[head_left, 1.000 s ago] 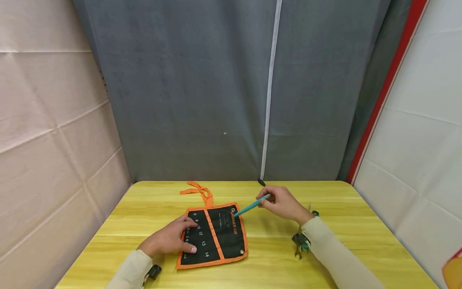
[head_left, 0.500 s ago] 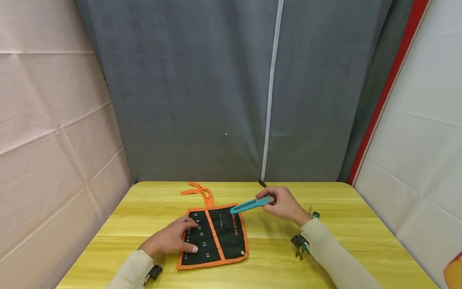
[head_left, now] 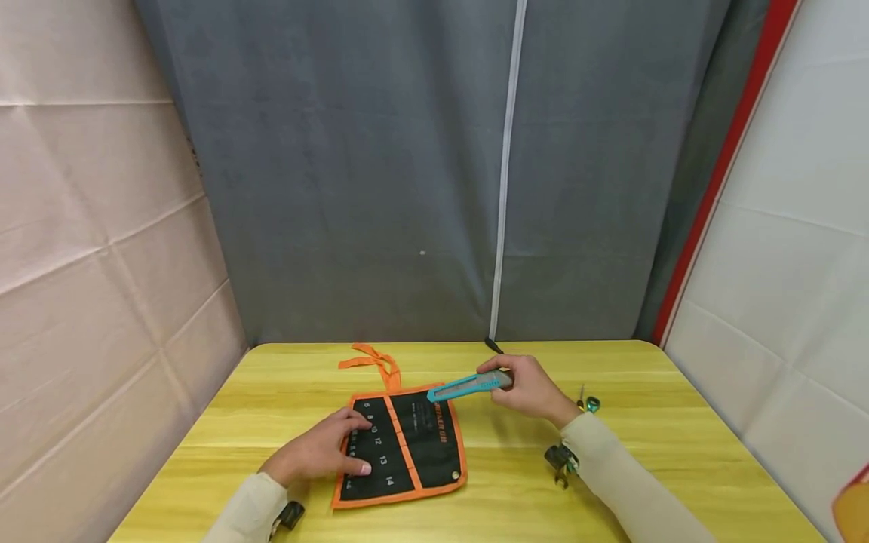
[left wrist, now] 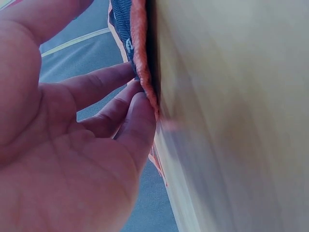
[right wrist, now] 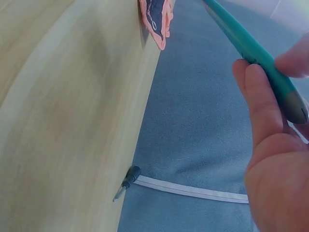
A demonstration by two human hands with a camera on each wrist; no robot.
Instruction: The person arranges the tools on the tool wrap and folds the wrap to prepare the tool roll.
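left sleeve [head_left: 250, 504], right sleeve [head_left: 634, 479]: pale cream, long | left box [head_left: 292, 515], right box [head_left: 558, 455]: small, black, wrist-worn | left hand [head_left: 319, 449], right hand [head_left: 532, 388]: bare

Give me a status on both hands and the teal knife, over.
Left hand on pouch. Right hand holds teal knife, tip toward pouch. Nothing seen between knife and pouch.
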